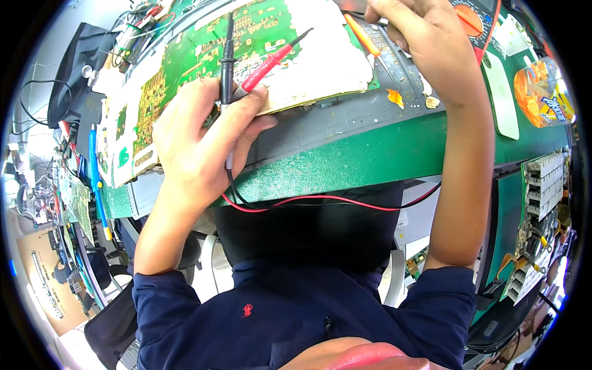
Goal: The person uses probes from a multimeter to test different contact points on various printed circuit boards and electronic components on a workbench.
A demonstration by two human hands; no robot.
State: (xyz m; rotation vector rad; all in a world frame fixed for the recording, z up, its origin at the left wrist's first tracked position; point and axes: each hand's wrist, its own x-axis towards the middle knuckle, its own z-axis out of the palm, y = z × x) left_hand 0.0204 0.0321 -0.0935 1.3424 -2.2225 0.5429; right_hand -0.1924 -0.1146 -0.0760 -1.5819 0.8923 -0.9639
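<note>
My left hand (200, 139) is closed around two multimeter probes, one black (227, 61) and one red (268, 66). Their tips point away from me, crossing over the near side of a green circuit board (262, 24) with large white patches. The probe leads (345, 197) hang below the table edge and loop to the right. Toward the top edge, my right hand (428, 46) has its fingers curled, partly cut off by the frame; whatever they hold is not discernible. Beside it are an orange-handled screwdriver (362, 34) and a multimeter (470, 21) with an orange dial.
The board lies on a grey mat (320, 126) over a green table (345, 154). Small orange and pale scraps (395, 98) are scattered near my right wrist. A pale green flat slab (501, 95) and an orange snack bag (536, 92) sit at right. A blue tool (95, 166) stands at left.
</note>
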